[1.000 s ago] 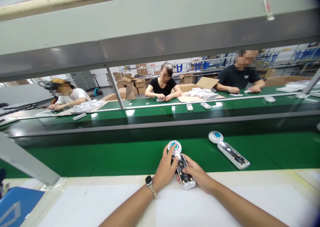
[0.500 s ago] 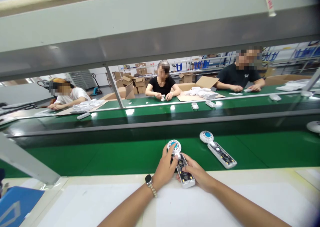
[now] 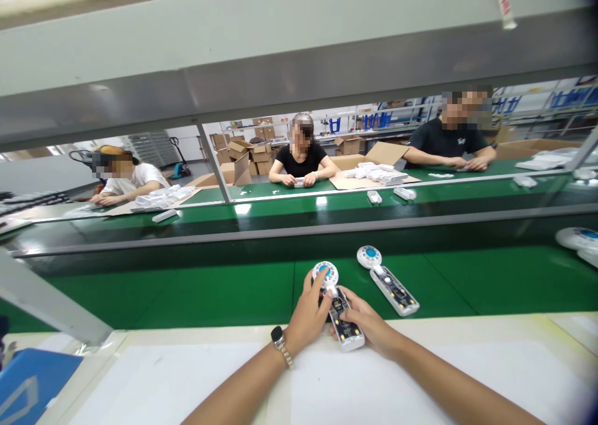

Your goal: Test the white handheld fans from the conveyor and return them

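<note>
Between my hands is a white handheld device (image 3: 346, 325) with a round head, a blue centre and an open body that bares a dark circuit board. My left hand (image 3: 309, 305) is closed on its round head and neck, the index finger lying over the blue centre. Gripping the body from the right side is my right hand (image 3: 367, 325), its thumb on the circuit board. A second device of the same kind (image 3: 395, 290) lies on the green conveyor belt (image 3: 224, 297) to the right of my hands, its board also exposed.
Another white device (image 3: 579, 239) lies at the belt's right edge. White paper (image 3: 411, 381) covers the near worktop, and a blue item (image 3: 40, 381) sits at the left. Several white casings (image 3: 404, 194) lie on the far belt, where three co-workers sit. A metal post (image 3: 60, 300) stands left.
The device on the near belt has shifted left, and more of another shows at the right edge. Casings on the far belt have slid right. My hands stay in place.
</note>
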`<state>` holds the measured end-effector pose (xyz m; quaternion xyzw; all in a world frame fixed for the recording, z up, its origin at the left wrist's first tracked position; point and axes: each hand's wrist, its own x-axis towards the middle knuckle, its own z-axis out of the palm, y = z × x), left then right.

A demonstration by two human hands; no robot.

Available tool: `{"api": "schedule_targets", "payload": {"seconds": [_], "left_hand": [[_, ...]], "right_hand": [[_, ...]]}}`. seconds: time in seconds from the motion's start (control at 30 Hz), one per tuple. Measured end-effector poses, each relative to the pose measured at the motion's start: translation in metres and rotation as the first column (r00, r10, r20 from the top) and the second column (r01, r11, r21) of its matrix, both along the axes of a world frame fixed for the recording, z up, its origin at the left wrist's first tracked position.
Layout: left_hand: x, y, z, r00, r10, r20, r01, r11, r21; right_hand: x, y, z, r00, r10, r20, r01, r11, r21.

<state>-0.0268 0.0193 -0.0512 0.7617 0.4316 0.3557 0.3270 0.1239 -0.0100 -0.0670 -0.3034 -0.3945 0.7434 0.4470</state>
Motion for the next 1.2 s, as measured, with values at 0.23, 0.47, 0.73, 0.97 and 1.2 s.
{"api": "schedule_targets", "payload": {"seconds": [0.23, 0.47, 0.73, 0.97, 1.2], "left_hand": [[0.0, 0.001, -0.003, 1.0, 0.001, 0.018, -0.001, 1.0, -0.018], [0.0, 0.001, -0.004, 1.0, 0.004, 0.019, -0.004, 1.0, -0.01], [0.0, 0.001, -0.003, 1.0, 0.002, 0.017, -0.002, 1.0, 0.004], [-0.001, 0.001, -0.002, 1.0, 0.015, -0.011, -0.015, 1.0, 0.018], [-0.001, -0.001, 0.0, 0.999, 0.02, 0.03, -0.021, 0.999, 0.04]], "right_hand": [[0.0, 0.0, 0.0, 1.0, 0.006, -0.004, -0.006, 1.0, 0.0], [0.0, 0.0, 0.001, 1.0, -0.003, 0.003, 0.003, 1.0, -0.001], [-0.002, -0.002, 0.005, 1.0, -0.019, 0.014, 0.019, 1.0, 0.0], [-0.003, -0.003, 0.008, 1.0, -0.015, 0.026, 0.015, 1.0, -0.003], [-0.006, -0.005, 0.011, 0.998, 0.011, 0.055, -0.014, 0.999, 0.047]]}}
